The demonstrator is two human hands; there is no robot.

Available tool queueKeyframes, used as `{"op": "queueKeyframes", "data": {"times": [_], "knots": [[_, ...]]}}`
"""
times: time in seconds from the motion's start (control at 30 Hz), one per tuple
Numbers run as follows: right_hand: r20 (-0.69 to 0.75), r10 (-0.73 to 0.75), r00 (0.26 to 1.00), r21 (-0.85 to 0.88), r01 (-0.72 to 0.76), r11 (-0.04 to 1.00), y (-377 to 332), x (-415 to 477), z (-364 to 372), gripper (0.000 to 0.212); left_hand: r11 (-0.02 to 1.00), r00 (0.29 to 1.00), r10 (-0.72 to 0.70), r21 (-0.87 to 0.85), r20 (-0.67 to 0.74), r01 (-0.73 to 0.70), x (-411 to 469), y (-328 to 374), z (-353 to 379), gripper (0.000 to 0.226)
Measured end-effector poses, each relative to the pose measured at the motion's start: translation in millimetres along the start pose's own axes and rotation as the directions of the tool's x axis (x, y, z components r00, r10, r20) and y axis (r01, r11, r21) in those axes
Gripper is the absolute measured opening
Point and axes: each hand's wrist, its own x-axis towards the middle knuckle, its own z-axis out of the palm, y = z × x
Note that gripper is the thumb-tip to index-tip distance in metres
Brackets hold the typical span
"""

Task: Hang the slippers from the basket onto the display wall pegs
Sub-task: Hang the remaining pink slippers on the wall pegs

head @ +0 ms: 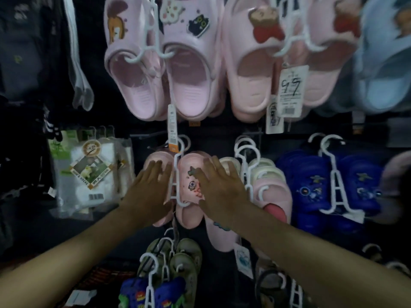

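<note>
Both hands lie flat and open against a pair of small pink slippers (pixel 191 185) on the middle row of the display wall (pixel 222 130): the left hand (pixel 149 190) covers the left slipper, the right hand (pixel 220 190) spreads over the right one, fingers splayed and gripping nothing. Pressing like this looks meant to steady the pair and square it against the wall so it hangs straight. Around them the wall is crowded: large pink slippers (pixel 160 70) above, blue slippers (pixel 333 187) to the right, packets of socks (pixel 89 172) to the left. Lower down, more pairs on hangers, green slippers (pixel 178 256) and dark blue ones (pixel 153 292), wait near what may be the basket, though it is too dark to tell. A white hanger (pixel 178 172) joins the pink pair, its hook reaching up toward a peg I cannot clearly make out. Smallest, a price tag (pixel 172 127) dangles just above that hook.
</note>
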Motion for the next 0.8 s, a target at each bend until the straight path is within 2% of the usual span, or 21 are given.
{"op": "queueKeyframes", "data": {"times": [0.1,0.23,0.33,0.47,0.6,0.8], "knots": [[-0.085,-0.060,0.995,0.039,0.064,0.997,25.2,-43.5,-15.5,0.071,0.985,0.993,0.094,-0.142,-0.069,-0.103,-15.4,41.8,-10.1,0.092],[0.035,-0.015,0.999,0.068,0.013,0.998,68.8,-106.5,-52.4,0.061,0.957,0.961,0.185,-0.186,-0.203,-0.224,-32.0,118.6,-37.8,0.076],[0.095,0.103,0.990,0.005,-0.104,0.995,111.8,-155.0,-85.8,0.048,0.928,0.933,0.256,-0.205,-0.255,-0.311,-36.0,178.7,-61.2,0.078],[0.132,0.275,0.952,-0.137,-0.258,0.957,178.6,-219.5,-124.6,0.043,0.866,0.863,0.408,-0.175,-0.297,-0.469,-30.0,267.7,-90.9,0.066],[0.148,0.465,0.873,-0.158,-0.443,0.882,245.2,-281.7,-149.7,0.038,0.785,0.807,0.528,-0.210,-0.265,-0.583,-20.4,360.6,-111.8,0.060],[0.115,0.735,0.668,-0.075,-0.732,0.677,330.4,-354.1,-163.4,0.043,0.731,0.777,0.576,-0.264,-0.255,-0.629,14.4,480.2,-110.6,0.057]]}}
